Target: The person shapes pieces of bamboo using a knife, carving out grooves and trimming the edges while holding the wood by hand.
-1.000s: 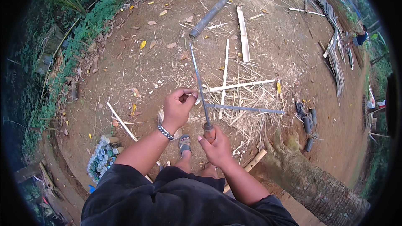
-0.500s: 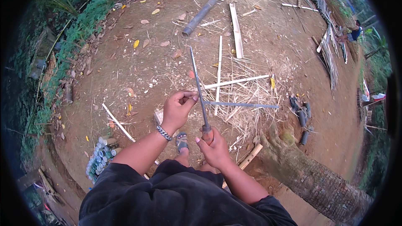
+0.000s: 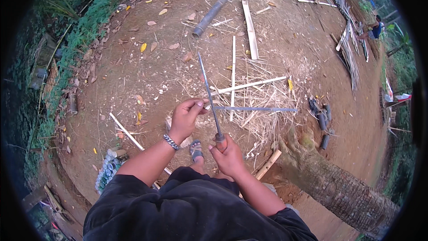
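Note:
My left hand (image 3: pixel 185 115), with a chain bracelet at the wrist, is closed in a pinch at the near end of a thin dark bamboo strip (image 3: pixel 263 109) that stretches off to the right. My right hand (image 3: pixel 228 155) is wrapped round the wooden handle of a long, narrow-bladed knife (image 3: pixel 206 80). Its blade points up and away, crossing right beside my left fingertips. A pale bamboo strip (image 3: pixel 254 84) runs from near those fingers to the upper right; whether the fingers touch it I cannot tell.
Bamboo shavings (image 3: pixel 258 125) cover the ground ahead. Farther off lie a bamboo pole (image 3: pixel 213 13) and a split bamboo length (image 3: pixel 250 29). A tree trunk (image 3: pixel 339 187) slants at right, dark bamboo pieces (image 3: pixel 321 118) near it. Cut tubes (image 3: pixel 108 169) are stacked at left. A person (image 3: pixel 375 29) is far right.
My left hand has shifted slightly left and down, while the knife blade tilts a little further left. My right hand keeps its grip. The whole view has moved slightly.

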Available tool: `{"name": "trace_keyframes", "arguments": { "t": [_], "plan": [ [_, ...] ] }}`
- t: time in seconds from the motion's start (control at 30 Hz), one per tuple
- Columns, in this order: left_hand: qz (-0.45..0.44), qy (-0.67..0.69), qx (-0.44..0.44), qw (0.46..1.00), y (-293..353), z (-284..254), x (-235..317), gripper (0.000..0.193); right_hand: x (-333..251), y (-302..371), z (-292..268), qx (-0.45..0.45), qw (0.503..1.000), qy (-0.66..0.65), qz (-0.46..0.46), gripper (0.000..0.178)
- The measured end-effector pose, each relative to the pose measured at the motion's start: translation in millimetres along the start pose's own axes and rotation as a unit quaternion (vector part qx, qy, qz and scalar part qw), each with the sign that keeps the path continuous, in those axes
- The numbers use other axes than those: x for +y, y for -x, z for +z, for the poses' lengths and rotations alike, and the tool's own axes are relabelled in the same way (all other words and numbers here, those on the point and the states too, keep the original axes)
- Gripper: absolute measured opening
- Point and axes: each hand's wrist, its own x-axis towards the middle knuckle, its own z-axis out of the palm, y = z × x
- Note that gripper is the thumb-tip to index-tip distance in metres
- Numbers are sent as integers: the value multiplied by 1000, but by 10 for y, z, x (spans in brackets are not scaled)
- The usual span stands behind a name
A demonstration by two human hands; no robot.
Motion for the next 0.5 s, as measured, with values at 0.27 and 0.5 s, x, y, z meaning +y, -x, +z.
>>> {"name": "trace_keyframes", "arguments": {
  "t": [0.27,0.5],
  "plan": [
    [3,-3,-3,1000,-38,-28,16,29,-5,-42,23,0,1000,15,-2,32],
    [-9,-34,3,999,-19,-78,54,37,-59,-59,20,-2,1000,26,10,34]
  ]
}}
